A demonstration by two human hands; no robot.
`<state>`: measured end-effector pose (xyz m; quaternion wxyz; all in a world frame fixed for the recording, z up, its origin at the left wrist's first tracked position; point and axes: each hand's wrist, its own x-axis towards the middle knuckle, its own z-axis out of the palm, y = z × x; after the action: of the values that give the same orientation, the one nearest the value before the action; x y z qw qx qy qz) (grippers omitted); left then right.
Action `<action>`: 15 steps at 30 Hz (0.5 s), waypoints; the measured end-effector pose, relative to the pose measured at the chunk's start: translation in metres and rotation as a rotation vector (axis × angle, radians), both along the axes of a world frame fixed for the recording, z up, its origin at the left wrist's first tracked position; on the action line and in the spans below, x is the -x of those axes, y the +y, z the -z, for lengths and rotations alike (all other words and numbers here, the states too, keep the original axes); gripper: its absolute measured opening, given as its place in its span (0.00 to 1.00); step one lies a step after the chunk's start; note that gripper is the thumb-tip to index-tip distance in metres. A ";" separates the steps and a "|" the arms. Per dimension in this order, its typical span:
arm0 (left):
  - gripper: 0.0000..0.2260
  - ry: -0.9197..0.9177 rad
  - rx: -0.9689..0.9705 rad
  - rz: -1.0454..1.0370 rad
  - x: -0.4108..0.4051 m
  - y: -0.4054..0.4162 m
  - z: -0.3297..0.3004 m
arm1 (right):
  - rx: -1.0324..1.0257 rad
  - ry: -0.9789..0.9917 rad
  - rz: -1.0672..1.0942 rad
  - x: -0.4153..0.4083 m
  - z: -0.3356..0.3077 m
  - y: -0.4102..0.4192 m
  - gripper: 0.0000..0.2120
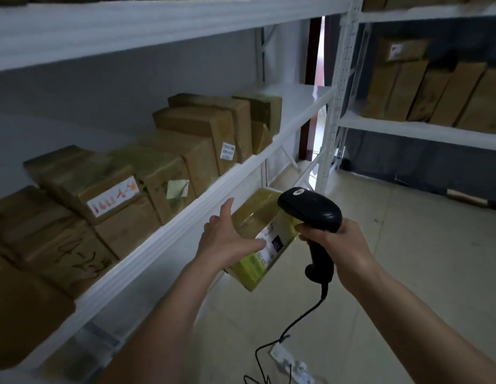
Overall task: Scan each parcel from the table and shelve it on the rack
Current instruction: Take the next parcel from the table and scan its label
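**Parcel in hand at the rack, scanner over its label**

While the left hand [227,239] holds the parcel [259,239] just below centre of the frame, I have the right hand [343,245] wrapped tight around the grip of the black scanner [310,214], whose head sits over the parcel's upper right corner. The left hand's grip is loose-looking: the palm lies flat on the parcel's near-left face, the thumb sticks up clear of it, and the fingers reach onto the white label [271,242]. What carries the parcel from below I cannot tell. The parcel hangs in the air, tilted, just in front of the white edge of the middle shelf [185,212], which runs from lower left up toward centre right and is already lined with brown boxes [163,159].

I judge the scan is under way or just finished, with shelving to follow. My worries from here:

- The fingers cover part of the label, so the code may not read.
- The parcel's wrapping looks glossy and the hold is mostly a flat palm, so it could slip toward the floor.
- The row of boxes looks tightly packed on the left; the free board shows only at the far end, upper centre, so forcing the parcel in could nudge a neighbour off.
- The scanner's cable [296,322] trails down to a power strip [291,364] at the bottom of the frame and could snag on a long reach.
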<state>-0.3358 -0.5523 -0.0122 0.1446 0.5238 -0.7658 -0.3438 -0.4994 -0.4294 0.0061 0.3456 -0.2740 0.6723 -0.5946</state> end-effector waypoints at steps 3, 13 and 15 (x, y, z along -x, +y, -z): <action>0.49 0.063 -0.006 -0.019 0.033 -0.019 -0.020 | 0.038 -0.011 0.014 0.033 -0.011 -0.020 0.07; 0.50 0.161 0.070 -0.104 0.147 -0.092 -0.053 | 0.189 -0.074 -0.110 0.150 -0.041 -0.124 0.10; 0.49 0.147 0.082 -0.143 0.176 -0.109 -0.054 | 0.212 -0.090 -0.165 0.180 -0.041 -0.151 0.09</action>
<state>-0.5117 -0.6611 0.0414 0.2459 0.5443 -0.7271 -0.3385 -0.6797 -0.5805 0.0469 0.3924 -0.3365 0.5645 -0.6436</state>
